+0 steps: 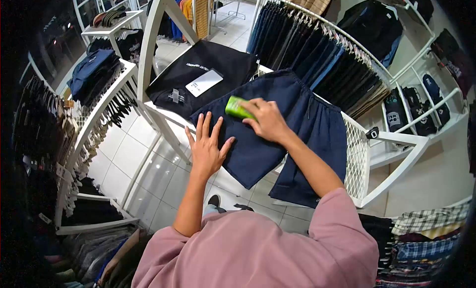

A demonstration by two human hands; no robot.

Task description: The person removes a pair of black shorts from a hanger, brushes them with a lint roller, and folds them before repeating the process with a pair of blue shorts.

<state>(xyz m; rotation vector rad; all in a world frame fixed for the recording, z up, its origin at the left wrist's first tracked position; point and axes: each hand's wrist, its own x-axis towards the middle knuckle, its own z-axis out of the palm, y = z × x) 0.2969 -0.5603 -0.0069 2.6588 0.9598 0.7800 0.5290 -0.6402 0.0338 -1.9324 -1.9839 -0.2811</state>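
Observation:
Navy blue shorts (pixel 317 124) lie spread on a white metal rack, one leg hanging over its near edge. My right hand (pixel 265 120) is closed round a bright green object (pixel 239 107), perhaps a brush or roller, which rests on the upper left part of the shorts. Flat on the left edge of the shorts, my left hand (pixel 207 146) has its fingers spread and holds nothing. Beyond them lies a folded black shirt (pixel 213 57) with a white tag (pixel 204 83) on it.
Behind the rack's mesh (pixel 358 154), jeans (pixel 317 50) hang on a curved rail. Folded blue clothes (pixel 94 72) top a white stand at the left. Shirts (pixel 431 231) are stacked at the lower right. Tiled floor (pixel 158 181) shows below.

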